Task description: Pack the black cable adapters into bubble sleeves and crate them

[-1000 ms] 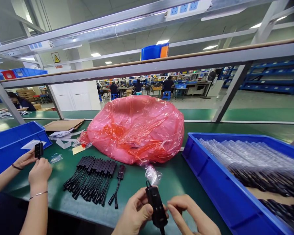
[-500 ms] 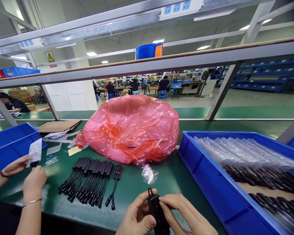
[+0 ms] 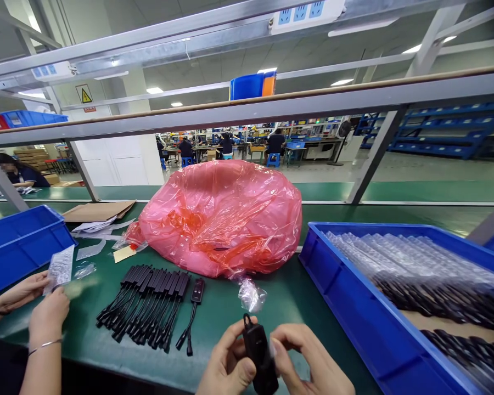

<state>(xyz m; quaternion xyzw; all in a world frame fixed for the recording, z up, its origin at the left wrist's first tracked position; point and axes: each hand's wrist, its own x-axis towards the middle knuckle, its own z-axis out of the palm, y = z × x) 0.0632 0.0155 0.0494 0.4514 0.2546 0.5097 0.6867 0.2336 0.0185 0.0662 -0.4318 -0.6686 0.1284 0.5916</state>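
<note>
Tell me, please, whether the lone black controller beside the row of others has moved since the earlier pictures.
No. Judged against the blue bin on the right, the lone black controller lies in the same place; the view has shifted slightly.

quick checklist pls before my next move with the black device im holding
1. Left hand gripping the black device: ok, thumb and fingers around it.
2. Right hand contact at the device's side: cannot tell, blurred there.
3. Row of black devices clear of both hands: ok.
4. Bench just beyond the hands free of scraps: not ok, crumpled clear plastic lies there.
5. Co-worker's nearer hand apart from yours: ok, well to the left.
</note>
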